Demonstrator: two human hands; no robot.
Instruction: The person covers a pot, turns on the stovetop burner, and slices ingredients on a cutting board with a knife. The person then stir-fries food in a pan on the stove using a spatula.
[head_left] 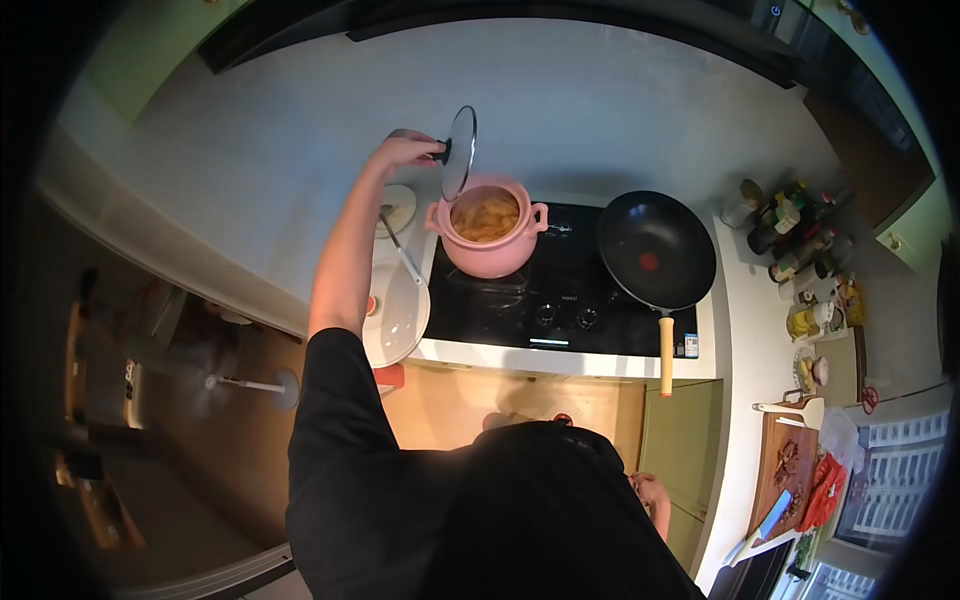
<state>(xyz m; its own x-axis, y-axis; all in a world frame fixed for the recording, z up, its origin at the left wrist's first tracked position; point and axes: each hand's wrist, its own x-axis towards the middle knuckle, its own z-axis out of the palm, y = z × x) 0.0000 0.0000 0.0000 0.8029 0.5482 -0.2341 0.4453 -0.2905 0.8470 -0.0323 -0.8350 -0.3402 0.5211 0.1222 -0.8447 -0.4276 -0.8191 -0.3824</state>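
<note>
My left hand (pixel 408 151) grips the black knob of a glass lid (pixel 460 152), which stands nearly upright over the left rim of a pink pot (pixel 490 258). The uncovered pot holds brownish food (pixel 486 216) in liquid and sits on the left of the black cooktop (pixel 500 312). Low at the right, beside my dark shirt, part of my right hand (pixel 648 492) shows; its fingers are mostly hidden, and so is anything in them.
A black frying pan (pixel 655 250) lies on the cooktop's right, its pale handle jutting over the front edge. Left of the cooktop are a large white bowl (pixel 405 315) and a ladle (pixel 402 247). Bottles (pixel 790 220), a cutting board (pixel 785 465) and a knife (pixel 768 522) lie right.
</note>
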